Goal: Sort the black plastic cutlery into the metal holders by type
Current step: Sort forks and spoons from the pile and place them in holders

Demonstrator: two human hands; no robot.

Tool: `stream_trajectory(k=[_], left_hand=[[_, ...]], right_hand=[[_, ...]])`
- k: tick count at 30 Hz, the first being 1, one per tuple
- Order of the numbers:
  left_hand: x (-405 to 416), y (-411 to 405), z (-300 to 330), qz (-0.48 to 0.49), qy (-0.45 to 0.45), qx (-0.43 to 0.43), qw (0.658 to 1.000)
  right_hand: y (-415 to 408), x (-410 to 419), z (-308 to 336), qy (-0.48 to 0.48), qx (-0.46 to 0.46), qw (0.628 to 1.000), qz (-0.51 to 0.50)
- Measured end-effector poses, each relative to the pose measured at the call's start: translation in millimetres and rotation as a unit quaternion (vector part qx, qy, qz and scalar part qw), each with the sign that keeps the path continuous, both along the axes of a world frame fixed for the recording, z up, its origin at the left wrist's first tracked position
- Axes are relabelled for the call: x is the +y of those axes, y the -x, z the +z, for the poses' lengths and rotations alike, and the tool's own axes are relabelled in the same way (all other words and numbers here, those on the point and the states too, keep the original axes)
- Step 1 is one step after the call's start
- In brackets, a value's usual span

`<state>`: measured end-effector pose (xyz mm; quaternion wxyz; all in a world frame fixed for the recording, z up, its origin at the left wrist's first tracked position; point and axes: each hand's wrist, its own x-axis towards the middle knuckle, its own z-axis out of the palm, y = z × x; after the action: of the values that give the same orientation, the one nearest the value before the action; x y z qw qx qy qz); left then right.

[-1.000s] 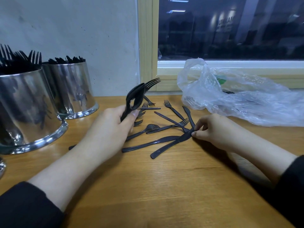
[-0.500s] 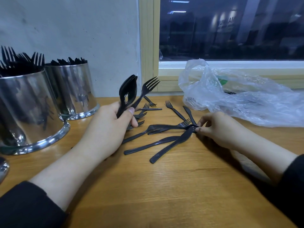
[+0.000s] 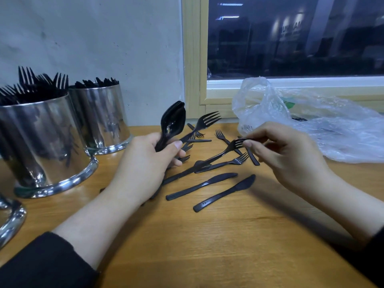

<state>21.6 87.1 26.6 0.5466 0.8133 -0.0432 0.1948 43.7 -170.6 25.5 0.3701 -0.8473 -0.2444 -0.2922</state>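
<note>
The left hand gripped stacked spoons and a fork, while the right hand pinched a second fork just above the desk pile, where crossed handles might snag and scatter pieces.

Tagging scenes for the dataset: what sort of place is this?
Probably a cafe or canteen service counter, at night. Cues: shiny cylindrical metal holders stocked with black plastic forks, a wooden countertop under a dark window, and a clear plastic bag of bulk cutlery.
</note>
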Motion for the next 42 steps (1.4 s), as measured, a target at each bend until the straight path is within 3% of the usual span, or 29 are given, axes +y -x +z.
stream_trajectory(k=[4,7,12,19,21,24,27,31,36,42], left_hand=[[-8.0,8.6,2.3,-0.038,-0.036,0.029,0.998],[-13.8,15.7,3.8,-0.069,-0.065,0.053,0.994],[-18.2,17.6,2.8,-0.136,-0.068,0.075,0.986],[-16.1,16.9,2.5,-0.117,-0.172,0.043,0.977],[-14.1,14.3,2.1,-0.086,-0.163,0.034,0.982],[-8.0,9.4,2.7,-0.028,-0.119,0.025,0.992],[-1.8,5.5,2.2,0.011,-0.064,0.014,0.998],[2.5,1.4,-0.5,0.028,-0.036,0.012,0.999],[4.2,-2.2,-1.1,0.038,-0.033,0.000,0.999],[6.9,-4.3,-0.6,0.054,-0.023,-0.017,0.998]], right_hand=[[1.2,6.9,-2.5,-0.023,-0.037,0.999,0.005],[0.0,6.2,-4.4,-0.077,-0.002,0.997,0.024],[0.7,9.8,-7.4,-0.070,0.023,0.997,0.009],[-3.7,11.2,-5.6,-0.101,0.031,0.994,-0.016],[-10.8,9.3,-6.4,-0.110,0.045,0.993,-0.029],[-29.9,-0.2,-13.3,0.013,0.071,0.991,-0.116],[-46.1,-5.8,-24.0,0.173,0.125,0.959,-0.185],[-53.5,-1.2,-26.7,0.200,0.169,0.946,-0.192],[-52.6,-0.9,-22.4,0.125,0.160,0.968,-0.148],[-19.0,9.7,1.2,-0.014,0.058,0.997,-0.041]])
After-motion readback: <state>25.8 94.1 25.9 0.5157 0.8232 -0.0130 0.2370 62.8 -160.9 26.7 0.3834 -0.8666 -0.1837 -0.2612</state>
